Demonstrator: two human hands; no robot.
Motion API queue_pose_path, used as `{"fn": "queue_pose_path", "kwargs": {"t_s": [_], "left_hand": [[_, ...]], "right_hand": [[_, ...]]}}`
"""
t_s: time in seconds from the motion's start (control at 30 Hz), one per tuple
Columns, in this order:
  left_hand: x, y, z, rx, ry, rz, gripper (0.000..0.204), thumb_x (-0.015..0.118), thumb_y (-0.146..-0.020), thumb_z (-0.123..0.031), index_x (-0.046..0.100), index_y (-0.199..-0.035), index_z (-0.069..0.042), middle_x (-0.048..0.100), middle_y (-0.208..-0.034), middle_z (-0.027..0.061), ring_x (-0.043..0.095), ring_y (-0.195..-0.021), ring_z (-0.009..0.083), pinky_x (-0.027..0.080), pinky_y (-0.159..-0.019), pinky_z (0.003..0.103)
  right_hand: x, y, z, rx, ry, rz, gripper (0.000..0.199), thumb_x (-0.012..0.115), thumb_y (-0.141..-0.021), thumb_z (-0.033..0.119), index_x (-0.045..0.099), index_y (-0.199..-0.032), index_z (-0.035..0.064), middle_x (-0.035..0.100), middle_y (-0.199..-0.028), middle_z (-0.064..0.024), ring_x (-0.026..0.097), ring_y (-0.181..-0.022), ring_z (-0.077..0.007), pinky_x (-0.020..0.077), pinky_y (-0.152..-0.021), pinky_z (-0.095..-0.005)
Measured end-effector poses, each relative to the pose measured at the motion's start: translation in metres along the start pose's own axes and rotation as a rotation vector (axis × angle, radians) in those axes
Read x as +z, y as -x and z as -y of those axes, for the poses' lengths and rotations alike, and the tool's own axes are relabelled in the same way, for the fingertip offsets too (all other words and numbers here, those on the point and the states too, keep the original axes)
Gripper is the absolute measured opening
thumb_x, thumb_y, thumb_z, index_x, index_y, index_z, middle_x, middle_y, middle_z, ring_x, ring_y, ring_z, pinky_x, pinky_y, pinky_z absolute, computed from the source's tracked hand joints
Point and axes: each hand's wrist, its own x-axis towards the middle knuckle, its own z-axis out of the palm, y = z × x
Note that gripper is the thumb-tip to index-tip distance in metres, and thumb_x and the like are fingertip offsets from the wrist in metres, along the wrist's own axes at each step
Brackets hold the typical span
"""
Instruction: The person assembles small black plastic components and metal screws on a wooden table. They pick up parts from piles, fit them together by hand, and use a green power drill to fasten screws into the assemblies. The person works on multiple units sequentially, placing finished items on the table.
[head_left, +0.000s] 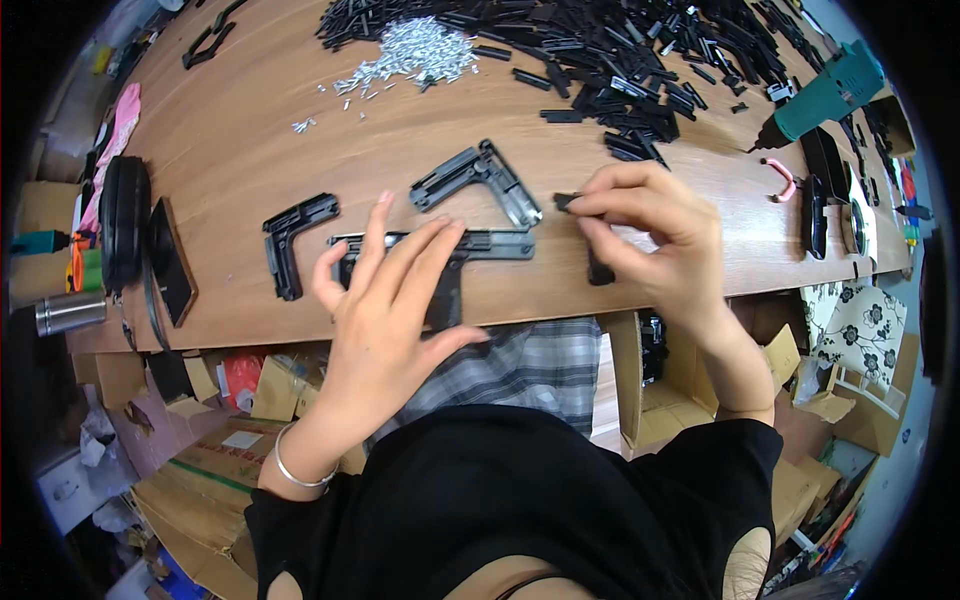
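Observation:
My left hand [385, 305] lies with its fingers spread over a black pistol-shaped shell [503, 244], near the table's front edge. Those fingers cover part of the shell; its grip shows below them. Between the fingertips of my right hand [662, 225] a small black part [565, 202] is pinched. Below that hand, partly hidden by it, is another dark piece [600, 272]. Just beyond the shell rests a second pistol-shaped shell [465, 180], its inner side showing. A third black angled shell [286, 250] lies left of my left hand.
Along the far side spread a heap of small silver metal pieces [428, 52] and a large pile of black parts [640, 75]. A teal power screwdriver [830, 95] is at the right, near a pink curved piece [780, 180]. A black case [125, 225] stands at the left.

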Motion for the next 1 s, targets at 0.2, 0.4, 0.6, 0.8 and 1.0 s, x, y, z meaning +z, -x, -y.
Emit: {"fn": "queue_pose_path", "kwargs": {"t_s": [0.2,0.4,0.6,0.8,1.0], "left_hand": [[0.017,-0.004,-0.003,0.017,0.069,-0.128,0.101,0.076,-0.055,-0.049,0.033,-0.135,-0.003,0.059,-0.116,0.0069,0.027,-0.134,0.0255,0.015,-0.098,0.045],[0.023,-0.006,-0.003,0.027,0.11,-0.168,0.103,0.076,-0.055,-0.051,0.034,-0.134,-0.001,0.06,-0.116,0.0071,0.028,-0.133,0.0272,0.015,-0.098,0.044],[0.025,-0.008,-0.004,0.041,0.215,-0.194,0.1,0.08,-0.053,-0.037,0.034,-0.135,-0.003,0.061,-0.108,0.0121,0.034,-0.13,0.0332,0.015,-0.096,0.045],[0.02,-0.007,-0.008,0.013,0.222,-0.135,0.093,0.076,-0.059,-0.045,0.038,-0.133,-0.004,0.054,-0.121,0.0112,0.031,-0.131,0.032,0.015,-0.096,0.044],[-0.01,0.018,0.025,-0.124,0.055,-0.175,0.069,0.078,-0.062,-0.038,0.054,-0.12,-0.009,0.052,-0.124,0.0056,0.031,-0.131,0.0306,0.014,-0.099,0.043]], "right_hand": [[0.036,0.0,0.0,-0.244,0.242,0.117,0.02,0.07,-0.065,-0.002,0.07,-0.085,0.0035,0.067,-0.089,-0.0058,0.06,-0.082,-0.0198,0.0491,-0.069,-0.0288],[0.039,-0.006,0.001,-0.22,0.29,0.124,0.021,0.071,-0.061,0.001,0.071,-0.082,0.0059,0.067,-0.087,-0.0025,0.055,-0.077,-0.0207,0.0472,-0.067,-0.0297],[0.033,-0.009,-0.001,-0.151,0.289,0.186,0.021,0.071,-0.062,0.004,0.072,-0.083,0.0078,0.067,-0.087,-0.002,0.054,-0.077,-0.0213,0.0457,-0.069,-0.0301],[0.028,-0.011,-0.001,-0.205,0.376,0.197,0.018,0.071,-0.068,0.008,0.072,-0.086,0.0103,0.068,-0.09,-0.0012,0.055,-0.08,-0.021,0.0396,-0.082,-0.0314],[-0.026,-0.024,-0.029,0.01,0.766,0.016,0.02,0.068,-0.072,0.008,0.07,-0.092,0.0098,0.069,-0.087,-0.0017,0.055,-0.081,-0.0176,0.0407,-0.078,-0.031]]}}
